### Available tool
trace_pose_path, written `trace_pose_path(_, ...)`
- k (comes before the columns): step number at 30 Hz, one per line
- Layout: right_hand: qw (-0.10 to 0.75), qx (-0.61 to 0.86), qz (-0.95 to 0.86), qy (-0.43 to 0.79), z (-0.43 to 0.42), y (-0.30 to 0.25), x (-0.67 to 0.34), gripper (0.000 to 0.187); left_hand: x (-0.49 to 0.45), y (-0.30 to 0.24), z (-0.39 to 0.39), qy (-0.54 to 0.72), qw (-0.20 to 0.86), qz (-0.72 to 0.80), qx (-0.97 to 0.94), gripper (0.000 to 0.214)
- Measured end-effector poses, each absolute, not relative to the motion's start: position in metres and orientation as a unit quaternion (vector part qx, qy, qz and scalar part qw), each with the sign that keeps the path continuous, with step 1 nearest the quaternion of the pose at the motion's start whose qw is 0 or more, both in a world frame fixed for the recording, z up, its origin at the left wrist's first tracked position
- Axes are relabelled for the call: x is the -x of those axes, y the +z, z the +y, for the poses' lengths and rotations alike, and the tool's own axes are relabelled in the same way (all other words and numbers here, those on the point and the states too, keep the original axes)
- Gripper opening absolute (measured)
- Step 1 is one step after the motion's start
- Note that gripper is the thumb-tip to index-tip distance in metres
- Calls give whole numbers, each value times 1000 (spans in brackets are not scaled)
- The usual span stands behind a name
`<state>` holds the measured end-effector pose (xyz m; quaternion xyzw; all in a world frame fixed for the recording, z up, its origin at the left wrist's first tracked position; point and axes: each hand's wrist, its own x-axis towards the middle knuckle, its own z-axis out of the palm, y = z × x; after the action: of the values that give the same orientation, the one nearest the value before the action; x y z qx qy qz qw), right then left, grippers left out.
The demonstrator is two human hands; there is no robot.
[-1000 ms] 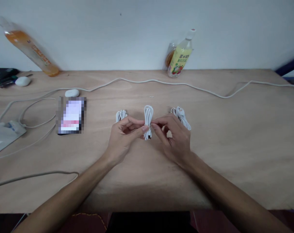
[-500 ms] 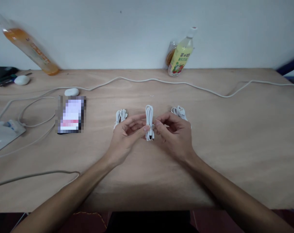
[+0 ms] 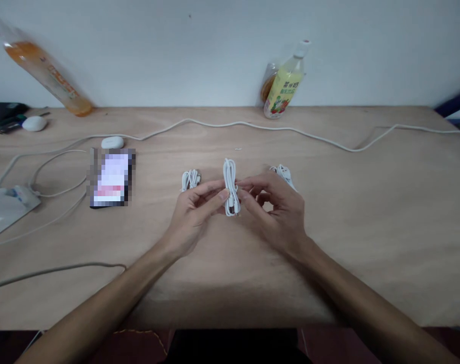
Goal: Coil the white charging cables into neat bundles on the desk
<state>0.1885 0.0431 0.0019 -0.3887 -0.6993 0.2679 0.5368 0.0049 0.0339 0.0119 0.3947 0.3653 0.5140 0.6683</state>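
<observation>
A bundled white cable [image 3: 230, 182] stands upright between my two hands at the middle of the wooden table [image 3: 366, 212]. My left hand [image 3: 194, 212] pinches its lower part from the left with thumb and forefinger. My right hand [image 3: 279, 210] pinches the same bundle from the right, fingers curled. A second coiled white cable [image 3: 190, 179] lies on the table just left of my left hand's fingers. A third coiled white cable [image 3: 284, 174] lies behind my right hand, partly hidden by it.
A phone [image 3: 112, 177] with a lit screen lies to the left, a white earbud case [image 3: 112, 142] behind it. A long white cord [image 3: 290, 131] snakes across the back. Two drink bottles [image 3: 283, 86] [image 3: 47, 76] lean at the wall. A power strip [image 3: 13, 194] sits far left.
Both hands keep hold of the middle cable bundle; it has shifted slightly to the left and a little higher. My right fingers have closed in on the bundle again.
</observation>
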Motion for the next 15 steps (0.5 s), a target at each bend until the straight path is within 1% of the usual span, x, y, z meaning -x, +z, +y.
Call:
trace_pose_path(5,528,391,-702,275,45,3,-190,10,-6,13,33,515,674,362,-386,26)
trace_pose_path(15,514,402,-702,286,45,5,-190,13,-5,16,32,514,670,376,-382,27)
